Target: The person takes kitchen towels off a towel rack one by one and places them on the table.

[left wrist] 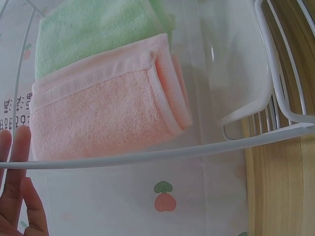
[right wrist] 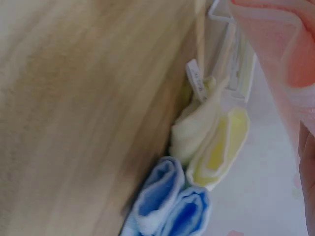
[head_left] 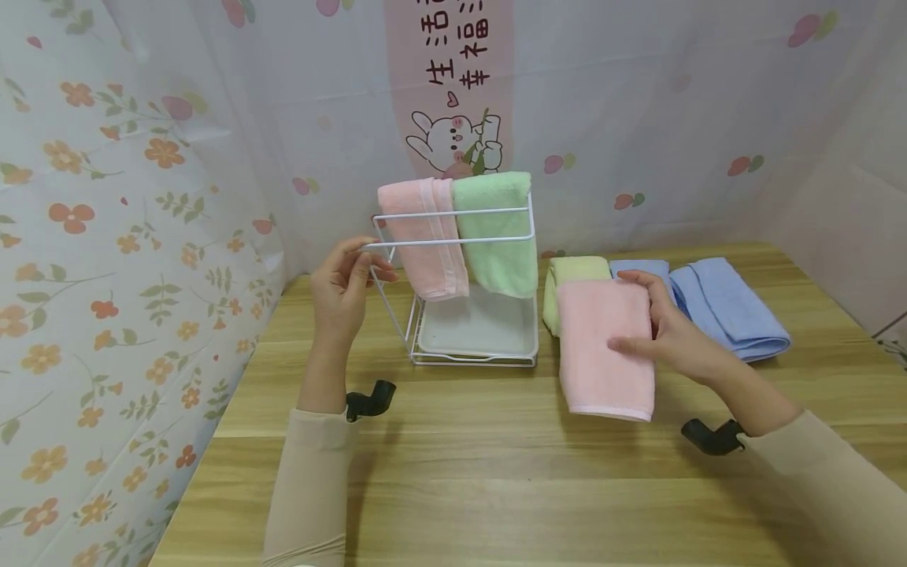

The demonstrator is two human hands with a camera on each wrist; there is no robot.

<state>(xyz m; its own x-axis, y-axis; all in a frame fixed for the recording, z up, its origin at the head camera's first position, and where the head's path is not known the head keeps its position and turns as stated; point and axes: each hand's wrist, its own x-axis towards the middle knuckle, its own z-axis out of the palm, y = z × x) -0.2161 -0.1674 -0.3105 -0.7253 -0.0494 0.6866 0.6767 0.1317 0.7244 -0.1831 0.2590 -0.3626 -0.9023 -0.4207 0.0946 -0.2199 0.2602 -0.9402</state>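
Note:
My left hand (head_left: 342,291) grips the upper left front corner of a white wire towel rack (head_left: 411,361). Over the rack's back rail hang a folded pink towel (head_left: 423,272) and, to its right, a folded green towel (head_left: 501,268). Both also show in the left wrist view, the pink towel (left wrist: 98,118) lying nearer the hand. To the right of the rack, my right hand (head_left: 669,331) pinches a second folded pink towel (head_left: 598,346) by its right edge, thumb in front and fingers behind. That towel (right wrist: 268,37) fills the top right of the right wrist view.
Behind the held towel, a folded yellow towel (head_left: 581,269) and two blue towels (head_left: 730,307) lie on the wooden table (head_left: 496,472). A white tray (head_left: 478,327) sits in the rack's base. A patterned curtain (head_left: 638,102) stands close behind the table.

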